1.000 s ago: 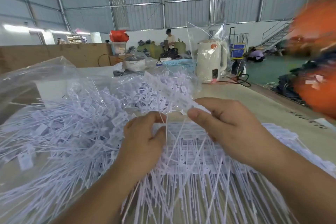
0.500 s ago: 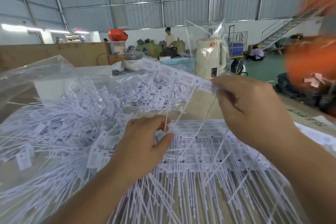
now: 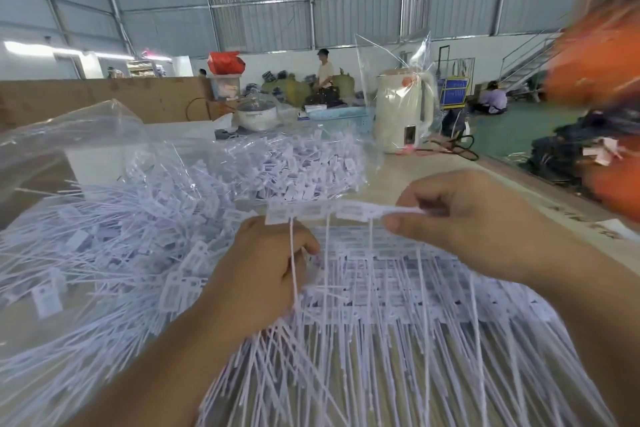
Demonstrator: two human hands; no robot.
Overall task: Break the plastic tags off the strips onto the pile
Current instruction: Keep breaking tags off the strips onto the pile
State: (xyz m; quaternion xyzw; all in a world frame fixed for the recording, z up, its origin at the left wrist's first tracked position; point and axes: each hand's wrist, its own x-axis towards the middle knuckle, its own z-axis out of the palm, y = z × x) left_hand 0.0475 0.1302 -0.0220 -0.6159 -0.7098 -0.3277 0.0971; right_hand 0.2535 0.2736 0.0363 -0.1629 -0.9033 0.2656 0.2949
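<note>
The right hand (image 3: 474,222) is raised above the table, knuckles up, its thumb and curled fingers pinching one end of a white strip of tags (image 3: 332,211). The strip runs level from that pinch toward the left, and several thin white tails hang straight down from it. The right forearm enters from the lower right corner and slopes up to the hand.

The left hand (image 3: 259,274) sits lower and just left of the strip's free end, back of the hand toward the camera, fingers curled inward around the hanging tails; its thumb tip reaches the leftmost tail. The exact grip is hidden behind the knuckles. The left forearm comes in from the bottom edge and angles up and right.

Beneath both hands lies a flat stack of unbroken strips (image 3: 398,274), their tails fanning toward the camera. To the left spreads the pile (image 3: 114,246) of loose white tags, partly lying on a clear plastic bag (image 3: 69,135) whose edge stands up behind it.

Further back on the table (image 3: 433,177) stands a cream kettle (image 3: 403,114) wrapped in clear film, with a pot (image 3: 256,114) to its left. A blurred orange shape (image 3: 595,55) fills the right edge.
</note>
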